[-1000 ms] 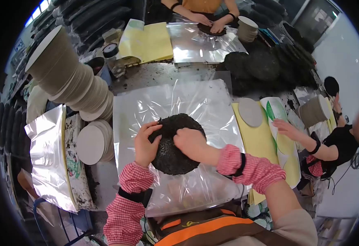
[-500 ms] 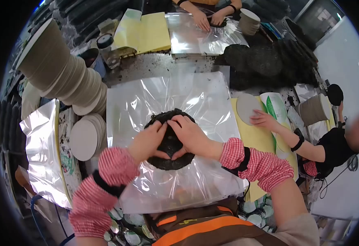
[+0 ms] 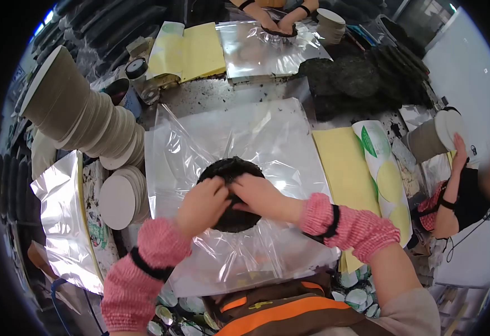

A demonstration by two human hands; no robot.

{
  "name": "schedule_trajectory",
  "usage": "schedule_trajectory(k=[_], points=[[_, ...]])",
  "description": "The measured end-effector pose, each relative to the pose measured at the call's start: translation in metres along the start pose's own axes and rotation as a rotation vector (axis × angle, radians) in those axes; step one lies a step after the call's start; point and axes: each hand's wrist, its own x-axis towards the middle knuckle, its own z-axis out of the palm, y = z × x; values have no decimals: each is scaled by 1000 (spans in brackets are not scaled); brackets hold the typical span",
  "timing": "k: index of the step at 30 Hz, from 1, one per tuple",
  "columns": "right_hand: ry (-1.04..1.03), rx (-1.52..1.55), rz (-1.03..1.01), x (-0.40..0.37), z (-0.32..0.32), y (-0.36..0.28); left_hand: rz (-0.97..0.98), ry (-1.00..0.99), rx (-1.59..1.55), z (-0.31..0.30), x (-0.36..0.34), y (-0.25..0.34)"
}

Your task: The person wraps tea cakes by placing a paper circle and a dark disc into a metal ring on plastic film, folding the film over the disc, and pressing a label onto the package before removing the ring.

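A dark round cake of dried seaweed (image 3: 235,222) lies on clear plastic film (image 3: 200,274) in front of me. My left hand (image 3: 203,206) is on its left side, fingers curled and pressed into the dark strands. From the right, my right hand (image 3: 260,197) reaches onto the cake with bent fingers gripping its middle. Both sets of fingertips are close together and partly hidden in the seaweed. Creases run through the film around the cake.
Stacked grey cardboard discs (image 3: 119,201) stand at left, beside a taller stack (image 3: 60,101). Yellow paper (image 3: 340,162) and printed sheets (image 3: 376,145) lie at right. Dark seaweed sheets (image 3: 357,84) are piled behind. Co-workers sit across and at right; one's hands (image 3: 278,25) touch seaweed.
My fingers have moved inward from around the cake's centre and curl into it. The co-worker at right has drawn a hand back from the yellow paper, and the disc there is gone.
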Motion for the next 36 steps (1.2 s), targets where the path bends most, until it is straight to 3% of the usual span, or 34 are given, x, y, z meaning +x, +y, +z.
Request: schedule_trajectory(k=[2, 4, 6, 8, 11, 12, 13, 14, 15, 16, 18, 19, 21, 22, 24, 25, 27, 28, 30, 32, 34, 36], points=[[-14, 57, -47, -9, -28, -6, 72, -75, -25, -19, -24, 19], [-220, 7, -129, -16, -34, -7, 142, -159, -71, -15, -32, 27], [-277, -20, -60, -15, -16, -5, -19, -212, 70, 8, -22, 29], [-406, -95, 41, -11, -18, -7, -11, -174, 121, 18, -20, 25], [-387, -111, 79, -16, -21, -11, 38, -166, 39, 9, -32, 22], [-383, -109, 72, -17, -25, -10, -28, 67, -109, -4, -44, 26], [-69, -38, -30, -21, -31, -9, -92, 298, -258, -12, -58, 28], [243, 33, -127, -23, -37, -11, -237, 426, -95, -14, -76, 24], [210, -24, -151, -19, -45, -12, -376, 545, 68, -14, -99, 20], [213, -18, -135, -16, -41, -13, -370, 529, 62, -2, -126, 10], [112, -4, -14, 3, -27, -12, -913, 611, -726, 29, -162, -14], [-20, -92, 24, 5, -14, -9, -910, 617, -722, 26, -162, -1], [-51, -138, 33, 12, -12, -9, -906, 28, -968, 2, -152, 36], [-92, -171, 64, 9, -10, -13, -908, 19, -968, -21, -151, 41], [-70, -142, 85, 6, -7, -18, -793, 440, -1067, -65, -135, 40], [-54, -120, 101, 5, -4, -19, -782, 433, -1068, -66, -133, 35], [-30, -114, 113, 5, -2, -21, -504, 1073, -1380, -61, -133, 16], [-60, -137, 140, 7, -1, -22, -485, 1074, -1379, -38, -140, 1], [-68, -159, 182, 9, 4, -27, -348, 558, -185, 9, -154, -18], [-84, -162, 251, 13, 9, -32, -583, 385, -82, 42, -134, 28], [-42, -121, 285, 13, 11, -30, -147, 632, 25, 59, -110, 31], [112, 158, 282, 13, 16, -15, -57, 618, -45, 52, -70, 49]])
